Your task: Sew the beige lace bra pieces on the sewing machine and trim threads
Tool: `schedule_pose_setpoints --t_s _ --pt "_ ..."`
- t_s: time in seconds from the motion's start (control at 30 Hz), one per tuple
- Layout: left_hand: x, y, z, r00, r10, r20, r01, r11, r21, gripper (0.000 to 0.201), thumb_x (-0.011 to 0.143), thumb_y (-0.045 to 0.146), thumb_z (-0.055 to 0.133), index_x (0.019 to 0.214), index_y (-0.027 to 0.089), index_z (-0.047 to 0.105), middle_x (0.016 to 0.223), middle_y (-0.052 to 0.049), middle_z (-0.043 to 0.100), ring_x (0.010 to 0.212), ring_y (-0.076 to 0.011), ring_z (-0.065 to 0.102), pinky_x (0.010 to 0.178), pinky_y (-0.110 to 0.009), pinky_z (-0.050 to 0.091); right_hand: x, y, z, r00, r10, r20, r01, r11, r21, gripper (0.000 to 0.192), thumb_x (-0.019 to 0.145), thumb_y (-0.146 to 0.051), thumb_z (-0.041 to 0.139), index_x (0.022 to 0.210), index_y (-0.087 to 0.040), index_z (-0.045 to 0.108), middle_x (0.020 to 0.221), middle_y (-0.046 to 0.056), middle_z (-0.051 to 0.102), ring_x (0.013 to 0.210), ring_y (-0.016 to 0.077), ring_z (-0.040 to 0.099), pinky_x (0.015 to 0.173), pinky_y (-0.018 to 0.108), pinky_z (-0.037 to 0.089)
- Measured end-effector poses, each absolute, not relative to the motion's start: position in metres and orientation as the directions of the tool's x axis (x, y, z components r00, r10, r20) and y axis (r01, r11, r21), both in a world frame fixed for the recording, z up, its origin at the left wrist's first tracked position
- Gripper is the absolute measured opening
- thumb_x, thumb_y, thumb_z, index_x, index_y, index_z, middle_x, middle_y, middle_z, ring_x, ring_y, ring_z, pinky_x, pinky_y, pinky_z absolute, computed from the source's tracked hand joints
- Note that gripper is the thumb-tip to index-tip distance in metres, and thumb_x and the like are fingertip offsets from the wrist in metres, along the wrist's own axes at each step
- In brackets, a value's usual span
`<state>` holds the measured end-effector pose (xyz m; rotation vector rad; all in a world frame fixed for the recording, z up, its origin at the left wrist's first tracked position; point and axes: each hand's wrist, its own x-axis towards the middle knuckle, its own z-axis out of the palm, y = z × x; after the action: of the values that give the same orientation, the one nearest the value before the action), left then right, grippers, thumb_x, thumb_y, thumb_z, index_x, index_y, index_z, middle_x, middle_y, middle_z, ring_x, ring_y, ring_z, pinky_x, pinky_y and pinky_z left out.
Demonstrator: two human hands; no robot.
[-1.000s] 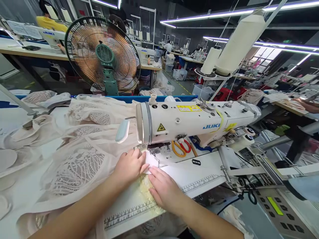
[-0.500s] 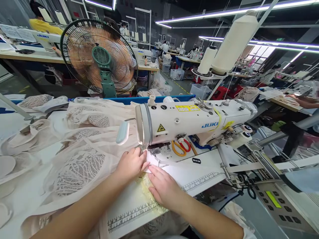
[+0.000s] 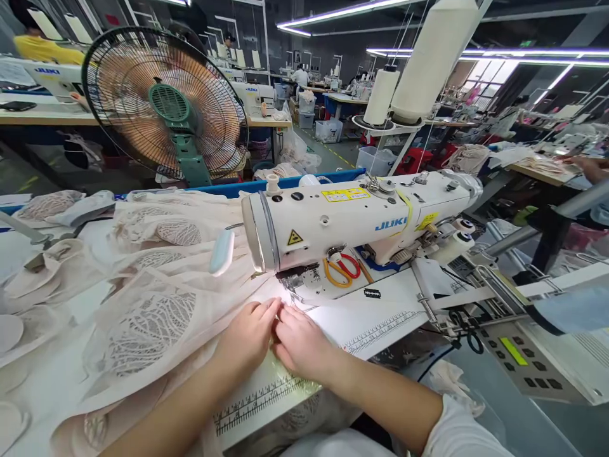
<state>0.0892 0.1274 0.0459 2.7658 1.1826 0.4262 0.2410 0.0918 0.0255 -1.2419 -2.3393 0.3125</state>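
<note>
My left hand (image 3: pixel 247 333) and my right hand (image 3: pixel 302 343) meet fingertip to fingertip just in front of the sewing machine (image 3: pixel 328 222). Both are closed, with thumbs and fingers pinched on pale fabric that their fingers mostly hide. The lit needle area (image 3: pixel 285 282) lies right beyond the fingertips. Below my right hand, a shiny pale-yellow piece (image 3: pixel 297 386) rests on the white machine bed; I cannot tell its material. A beige garment piece with a lace panel (image 3: pixel 152 333) spreads beside my left forearm.
Scissors with yellow and red handles (image 3: pixel 340 271) lie under the machine arm, near a black razor blade (image 3: pixel 372 293). More beige garment pieces (image 3: pixel 47 273) cover the left table. Thread cones (image 3: pixel 380 95) stand behind. A large fan (image 3: pixel 169 108) and a control panel (image 3: pixel 518 362) flank the machine.
Both hands have moved slightly back from the needle area and closer together, covering the white fabric edge that showed between them. The camera view has shifted a little.
</note>
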Motion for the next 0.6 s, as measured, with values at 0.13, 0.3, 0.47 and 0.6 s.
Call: schedule_pose_setpoints --t_s 0.13,0.3,0.47,0.6 --pt "0.080 0.127 0.049 0.694 0.703 0.155 0.690 -0.711 0.135 0.040 0.083 0.007 0.041 0.117 0.016 0.058 0.116 -0.011 0.063 0.093 -0.0245 0.057 0.081 -0.038 0.050 0.263 0.082 0.025 -0.516 0.770 0.375 0.612 0.638 -0.467 0.027 0.084 -0.020 0.049 0.105 -0.008 0.061 0.122 0.017 0.059 0.122 0.0251 0.048 0.105 0.039 0.040" --pt "0.072 0.133 0.056 0.728 0.683 0.060 0.669 -0.727 0.156 0.042 0.082 0.005 0.040 0.115 0.021 0.059 0.122 -0.011 0.058 0.101 -0.0241 0.056 0.083 -0.037 0.047 0.284 0.071 0.020 -0.418 0.812 0.406 0.623 0.582 -0.522 0.026 0.084 -0.018 0.046 0.101 -0.011 0.063 0.116 0.016 0.063 0.112 0.0242 0.057 0.096 0.041 0.048" --pt "0.068 0.143 0.061 0.734 0.679 0.014 0.667 -0.724 0.175 0.041 0.083 0.007 0.040 0.114 0.026 0.059 0.122 -0.006 0.058 0.102 -0.0227 0.056 0.082 -0.033 0.044 0.283 0.072 0.021 -0.394 0.827 0.400 0.617 0.561 -0.553 0.024 0.084 -0.018 0.046 0.098 -0.013 0.064 0.113 0.013 0.066 0.108 0.0235 0.059 0.095 0.040 0.049" --pt "0.066 0.152 0.065 0.726 0.684 -0.066 0.684 -0.709 0.172 0.044 0.086 0.008 0.035 0.120 0.026 0.057 0.128 -0.006 0.055 0.108 -0.0234 0.053 0.087 -0.035 0.043 0.281 0.073 0.024 -0.376 0.839 0.394 0.607 0.544 -0.580 0.024 0.084 -0.019 0.046 0.098 -0.013 0.065 0.111 0.013 0.067 0.107 0.0226 0.060 0.094 0.039 0.049"
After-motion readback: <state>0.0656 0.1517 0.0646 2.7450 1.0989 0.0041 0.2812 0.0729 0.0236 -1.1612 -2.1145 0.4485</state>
